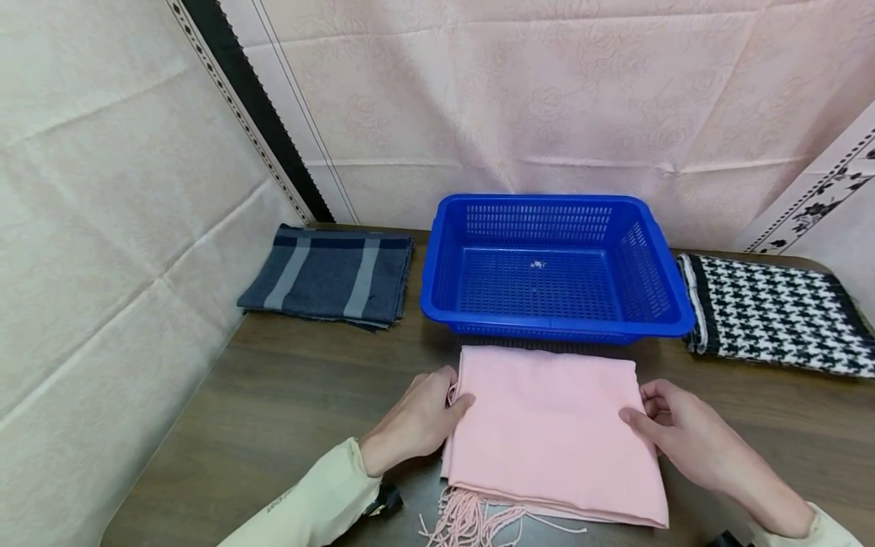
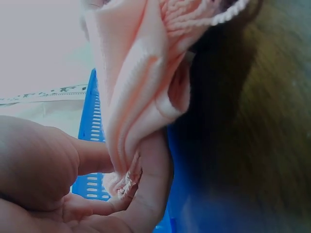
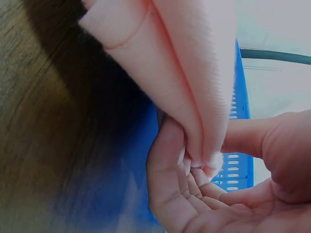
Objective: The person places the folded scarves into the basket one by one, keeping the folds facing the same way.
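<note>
You stand at a wood-grained table [image 1: 287, 395] in what looks like a makeshift booth: creased, pale, rose-patterned sheets [image 1: 567, 91] surround it, one with a flower-printed border [image 1: 816, 209]. Home or studio, you cannot tell (the sheets hide the room beyond).

A plain pink cloth [image 1: 550, 437], folded in layers into a rough rectangle, spans between the left grip [image 1: 425, 414] and the right grip [image 1: 697, 437], its side edges pinched. Twisted strands of fringe [image 1: 472, 520] spill from its near edge, on the left grip's side.
</note>
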{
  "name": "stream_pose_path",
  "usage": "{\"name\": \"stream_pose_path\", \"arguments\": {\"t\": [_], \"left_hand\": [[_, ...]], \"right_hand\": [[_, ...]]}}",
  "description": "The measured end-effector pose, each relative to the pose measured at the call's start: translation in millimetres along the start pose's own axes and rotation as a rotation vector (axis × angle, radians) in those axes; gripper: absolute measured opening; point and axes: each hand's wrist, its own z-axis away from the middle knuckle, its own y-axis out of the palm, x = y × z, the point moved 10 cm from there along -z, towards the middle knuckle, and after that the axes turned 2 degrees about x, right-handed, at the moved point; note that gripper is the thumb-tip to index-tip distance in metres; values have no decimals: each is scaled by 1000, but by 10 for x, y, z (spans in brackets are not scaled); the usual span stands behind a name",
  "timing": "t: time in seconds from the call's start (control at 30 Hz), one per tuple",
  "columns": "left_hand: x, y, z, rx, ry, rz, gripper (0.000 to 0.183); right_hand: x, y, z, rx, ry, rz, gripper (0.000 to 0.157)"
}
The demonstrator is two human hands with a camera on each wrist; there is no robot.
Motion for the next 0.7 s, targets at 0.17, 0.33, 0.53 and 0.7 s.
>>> {"name": "stream_pose_path", "arguments": {"t": [0.17, 0.33, 0.53, 0.7], "left_hand": [[-22, -22, 14, -5, 3, -13, 19], [-54, -46, 46, -8, 13, -14, 20], [-97, -81, 96, -4, 24, -13, 20], [-128, -118, 133, -6, 27, -29, 21]], "right_hand": [[-1, 2, 13, 18, 14, -11, 43], [14, -23, 28, 9, 3, -5, 44], [40, -51, 76, 2, 1, 8, 43], [62, -81, 102, 11, 13, 20, 43]]}}
